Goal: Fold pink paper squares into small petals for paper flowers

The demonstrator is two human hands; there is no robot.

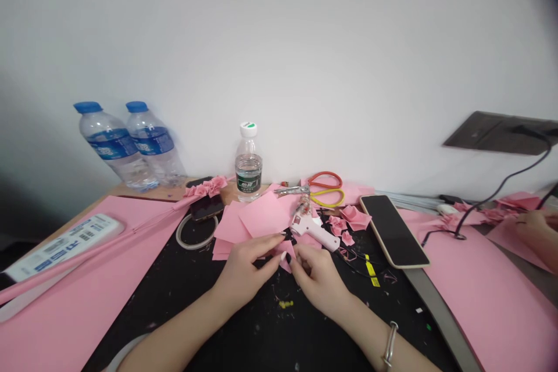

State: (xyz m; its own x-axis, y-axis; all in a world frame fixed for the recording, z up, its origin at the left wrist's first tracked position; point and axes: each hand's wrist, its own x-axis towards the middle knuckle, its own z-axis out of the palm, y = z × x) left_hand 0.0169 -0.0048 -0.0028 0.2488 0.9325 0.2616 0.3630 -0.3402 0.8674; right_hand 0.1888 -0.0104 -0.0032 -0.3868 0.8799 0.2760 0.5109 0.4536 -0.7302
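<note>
My left hand [244, 267] and my right hand [316, 282] pinch a small folded piece of pink paper [284, 257] between their fingertips, above a black work mat [244, 325]. Just beyond my right hand lies a white hot glue gun [314, 232]. Loose pink paper sheets [261, 215] sit just past my left hand. Several small pink paper flowers [346, 221] lie to the right of the glue gun. Orange-and-yellow-handled scissors [325, 189] rest behind it.
Two blue-capped water bottles [126, 145] and a green-labelled bottle [248, 165] stand against the wall. A black-screened phone [392, 231] lies on the right. Large pink sheets [488, 296] flank the mat. A co-worker's hand [534, 228] shows at the right edge.
</note>
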